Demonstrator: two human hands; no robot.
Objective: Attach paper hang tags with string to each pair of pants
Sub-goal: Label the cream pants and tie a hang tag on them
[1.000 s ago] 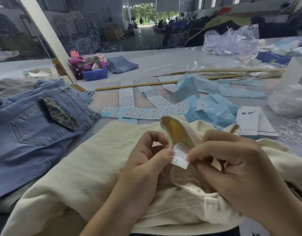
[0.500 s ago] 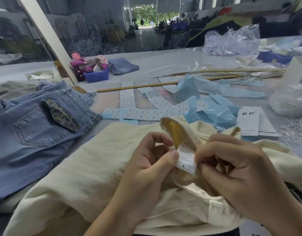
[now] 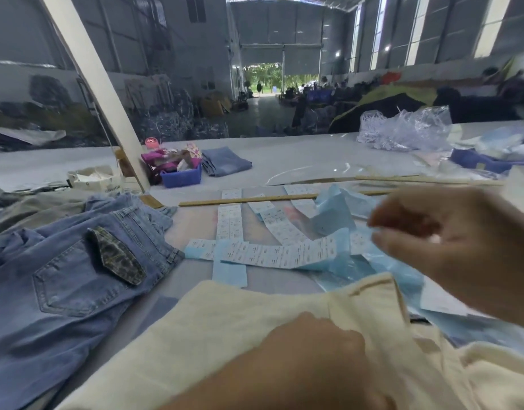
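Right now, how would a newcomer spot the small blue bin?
Follow the slanted white beam down to the table. The blue bin sits at its foot, left of folded jeans. It alone brims with pink and purple odds and ends.

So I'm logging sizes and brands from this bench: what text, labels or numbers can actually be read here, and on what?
None can be read for certain.
Label strips on the table: rows of small print, too small and blurred to read.
White box at the far left: a dark line of lettering on its front, too small to read.
Cream pants and blue jeans: no legible label showing.
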